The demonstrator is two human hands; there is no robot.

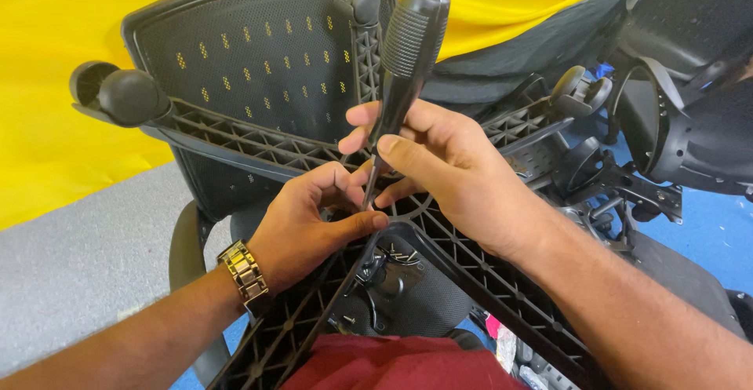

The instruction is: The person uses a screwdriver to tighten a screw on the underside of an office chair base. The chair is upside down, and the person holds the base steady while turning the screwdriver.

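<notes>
Upright between both hands stands a long screwdriver with a ribbed black rubber handle (409,41), its thin metal shaft running down to the ribbed black plastic chair frame (471,268) at the centre of the view. The right hand (451,174) is closed around the lower end of the handle, thumb laid across the front. The left hand (310,221), with a gold metal wristwatch (244,274) on its wrist, pinches narrowly at the shaft's tip, thumb and fingertips pressed together where the tip meets the frame; whatever sits under the tip is hidden. Just behind stands a black mesh chair back (259,60) with rounded arm ends, tilted against a yellow cloth (63,29). To the right lie other black chair parts (674,123) on a blue floor (718,229). Grey carpet (86,256) lies to the left, and dark red cloth (400,366) fills the bottom edge.
</notes>
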